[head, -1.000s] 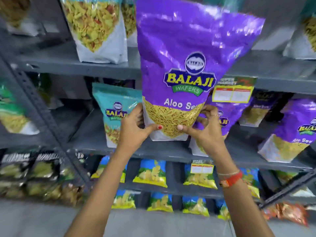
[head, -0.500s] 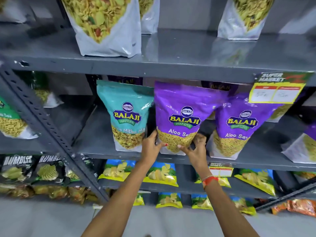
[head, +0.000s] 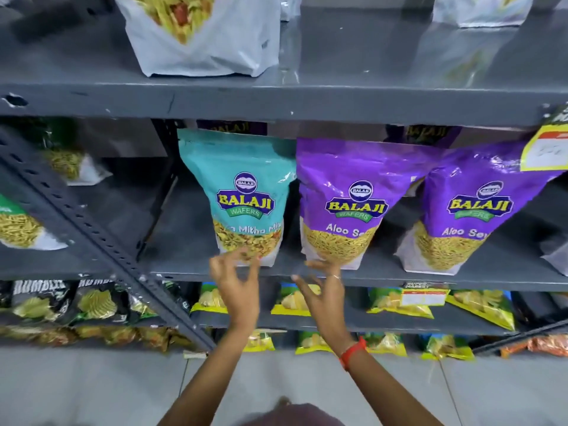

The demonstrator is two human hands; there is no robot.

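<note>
Head view shows a purple pouch [head: 353, 186] of Aloo Sev standing upright on the middle shelf [head: 430, 276] of a grey metal rack, close to the front edge. It sits between a teal pouch [head: 242, 179] on its left and a second purple pouch [head: 473, 195] on its right, which leans a little.

Both hands are raised just below the shelf edge and hold nothing. The left hand [head: 238, 287] has its fingers loosely spread and slightly bent, the tips in front of the bottom of the teal pouch (too blurred to tell whether they touch it). The right hand [head: 322, 290] is also loose, its fingers apart and just under the bottom of the purple pouch, with a red wristband [head: 353, 353] on that wrist.

Yellow packets [head: 399, 299] lie on the shelf beneath, and a white pouch [head: 199, 41] stands on the one above.
</note>
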